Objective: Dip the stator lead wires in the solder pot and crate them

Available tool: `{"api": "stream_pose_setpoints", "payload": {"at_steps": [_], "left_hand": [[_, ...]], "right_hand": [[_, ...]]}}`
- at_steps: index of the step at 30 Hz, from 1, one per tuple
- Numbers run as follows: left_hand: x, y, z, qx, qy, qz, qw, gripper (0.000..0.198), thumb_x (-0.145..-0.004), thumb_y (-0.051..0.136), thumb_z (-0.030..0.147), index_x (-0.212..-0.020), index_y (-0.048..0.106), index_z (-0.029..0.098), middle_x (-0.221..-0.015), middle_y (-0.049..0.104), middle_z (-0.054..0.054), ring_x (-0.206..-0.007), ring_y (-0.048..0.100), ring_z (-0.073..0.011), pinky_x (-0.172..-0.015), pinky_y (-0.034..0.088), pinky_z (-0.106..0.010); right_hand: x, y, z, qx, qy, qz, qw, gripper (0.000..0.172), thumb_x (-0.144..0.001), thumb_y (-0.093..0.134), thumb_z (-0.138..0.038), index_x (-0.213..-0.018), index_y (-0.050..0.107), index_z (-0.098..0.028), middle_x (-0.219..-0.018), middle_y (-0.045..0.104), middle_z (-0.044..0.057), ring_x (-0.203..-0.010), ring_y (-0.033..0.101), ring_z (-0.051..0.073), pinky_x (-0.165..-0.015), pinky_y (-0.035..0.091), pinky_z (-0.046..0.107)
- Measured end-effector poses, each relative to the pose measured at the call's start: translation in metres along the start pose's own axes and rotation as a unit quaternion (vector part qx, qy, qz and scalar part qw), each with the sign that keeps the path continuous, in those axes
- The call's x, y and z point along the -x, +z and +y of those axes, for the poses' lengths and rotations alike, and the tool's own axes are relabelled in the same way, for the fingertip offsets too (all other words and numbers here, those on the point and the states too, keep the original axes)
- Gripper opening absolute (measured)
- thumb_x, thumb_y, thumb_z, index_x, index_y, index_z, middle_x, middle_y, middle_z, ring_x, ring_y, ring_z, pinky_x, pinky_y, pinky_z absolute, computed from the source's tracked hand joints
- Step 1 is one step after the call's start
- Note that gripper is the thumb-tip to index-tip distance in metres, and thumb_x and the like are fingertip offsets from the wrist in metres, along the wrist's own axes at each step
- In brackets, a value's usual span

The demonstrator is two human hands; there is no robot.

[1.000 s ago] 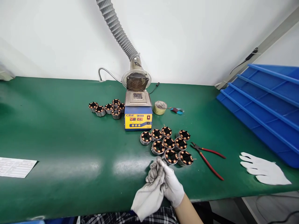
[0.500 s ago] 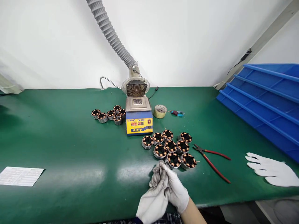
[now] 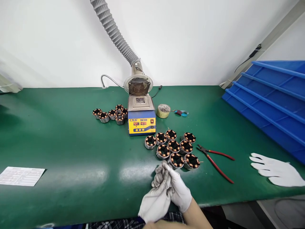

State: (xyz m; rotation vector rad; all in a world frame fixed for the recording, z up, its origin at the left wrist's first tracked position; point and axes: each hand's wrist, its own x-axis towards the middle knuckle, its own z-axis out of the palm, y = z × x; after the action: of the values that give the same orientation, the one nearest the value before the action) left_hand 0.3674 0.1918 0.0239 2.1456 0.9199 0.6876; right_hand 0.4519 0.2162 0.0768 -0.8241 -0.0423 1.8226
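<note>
My left hand (image 3: pixel 157 194) and my right hand (image 3: pixel 179 190) are pressed together near the table's front edge, both in white gloves with greyed fingers. The left fingers are curled and the right hand lies close against them. Whatever may be between them is hidden. Just beyond the fingertips stands a group of several motor stators (image 3: pixel 176 160) with copper windings and metal rims. Thin wire ends stick out from some, such as the nearest right stator (image 3: pixel 192 161). To their right lie red-handled cutting pliers (image 3: pixel 215 163) with the handles spread.
A yellow-and-blue solder pot (image 3: pixel 142 122) sits under a grey exhaust hose (image 3: pixel 114 31). More stators (image 3: pixel 104 117) stand at its left, a round tub (image 3: pixel 163 111) at its right. A spare glove (image 3: pixel 277 171), blue trays (image 3: pixel 274 108) and a paper sheet (image 3: pixel 21 176) flank the table.
The view has shifted slightly, raising the tabletop objects in the picture. My hands stay clasped in nearly the same pose. A blurred skin-coloured shape has appeared at the bottom edge.
</note>
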Motion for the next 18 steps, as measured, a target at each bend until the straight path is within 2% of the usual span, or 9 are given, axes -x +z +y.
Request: {"api": "stream_pose_setpoints", "payload": {"at_steps": [3,6,9,12,18], "left_hand": [[0.002,-0.006,-0.002,-0.016,-0.037,-0.001,0.999,0.055,-0.082,0.047,0.033,-0.136,0.036,0.030,-0.119,0.061,-0.004,-0.111,0.055,-0.0321,-0.083,0.055,-0.050],[0.003,-0.026,0.001,-0.013,-0.014,-0.015,1.000,0.060,-0.081,0.048,0.032,-0.138,0.031,0.027,-0.126,0.055,-0.004,-0.113,0.054,-0.0307,-0.085,0.055,-0.047],[0.002,-0.038,0.005,-0.004,0.002,0.002,1.000,0.059,-0.081,0.046,0.028,-0.138,0.030,0.027,-0.127,0.054,-0.003,-0.110,0.057,-0.0292,-0.085,0.055,-0.045],[0.001,-0.034,0.005,-0.008,-0.001,0.010,1.000,0.060,-0.081,0.047,0.028,-0.138,0.031,0.027,-0.126,0.055,-0.003,-0.110,0.057,-0.0297,-0.084,0.056,-0.045],[0.004,-0.012,-0.002,-0.017,-0.026,0.037,0.999,0.056,-0.081,0.046,0.037,-0.136,0.036,0.030,-0.124,0.058,-0.001,-0.116,0.052,-0.0285,-0.084,0.056,-0.044]], "right_hand": [[0.001,0.000,0.000,0.008,-0.011,0.005,1.000,0.028,-0.071,0.071,-0.039,-0.064,0.061,-0.014,-0.048,0.058,-0.001,-0.044,0.055,0.013,-0.057,0.049,0.030],[0.001,0.002,0.000,0.008,-0.019,0.007,1.000,0.028,-0.069,0.072,-0.039,-0.063,0.061,-0.014,-0.047,0.058,-0.001,-0.042,0.053,0.012,-0.050,0.047,0.026],[0.002,0.003,0.000,0.018,-0.023,0.004,1.000,0.029,-0.070,0.071,-0.040,-0.062,0.060,-0.015,-0.046,0.057,-0.001,-0.041,0.053,0.012,-0.048,0.046,0.026],[0.002,0.003,0.001,0.018,-0.026,-0.003,1.000,0.029,-0.071,0.070,-0.040,-0.063,0.060,-0.015,-0.049,0.058,-0.001,-0.043,0.054,0.012,-0.049,0.046,0.025],[0.001,0.002,0.000,0.014,-0.029,0.010,0.999,0.028,-0.070,0.072,-0.039,-0.063,0.059,-0.015,-0.048,0.057,-0.002,-0.042,0.053,0.012,-0.049,0.046,0.026]]}}
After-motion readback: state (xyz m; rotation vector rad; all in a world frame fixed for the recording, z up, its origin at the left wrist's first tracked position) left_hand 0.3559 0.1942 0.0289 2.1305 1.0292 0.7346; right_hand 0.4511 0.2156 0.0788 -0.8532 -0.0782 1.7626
